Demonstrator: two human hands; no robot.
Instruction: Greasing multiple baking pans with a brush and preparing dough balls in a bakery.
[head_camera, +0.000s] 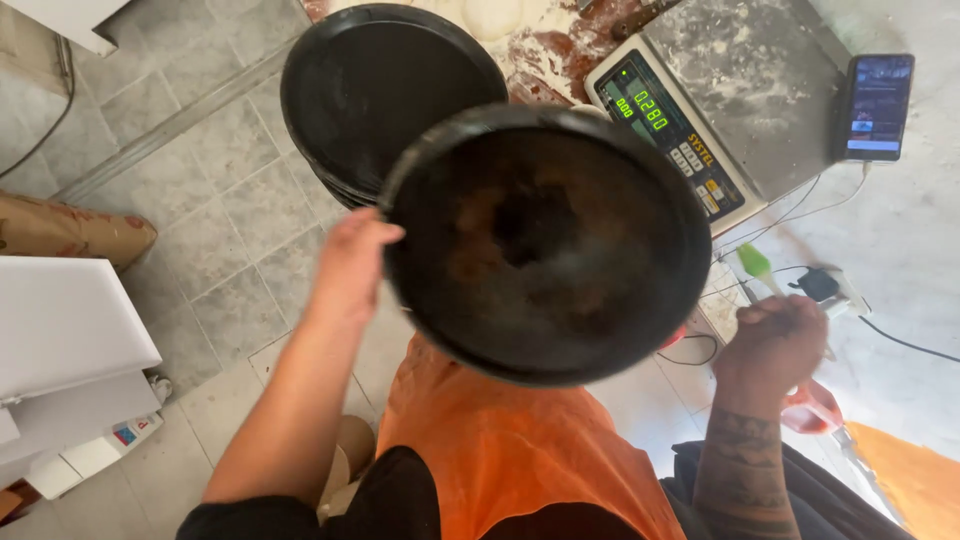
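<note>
My left hand (350, 262) grips the left rim of a round black pan (545, 245), held up and tilted in front of my orange apron. The pan's inside looks dark and greasy. My right hand (775, 345) is closed around the handle of a brush with a light green silicone head (755, 264), just right of the pan and apart from it. Behind the held pan sits a stack of similar black pans (370, 90) at the edge of a floury worktop.
A digital scale (700, 110) with a steel platform stands on the worktop at top right, a phone (877, 105) beside it. Dough balls (490, 15) lie at the top. Cables and a charger (820, 285) trail on the right. White boxes (60, 350) and a brown sack (60, 228) stand on the tiled floor to the left.
</note>
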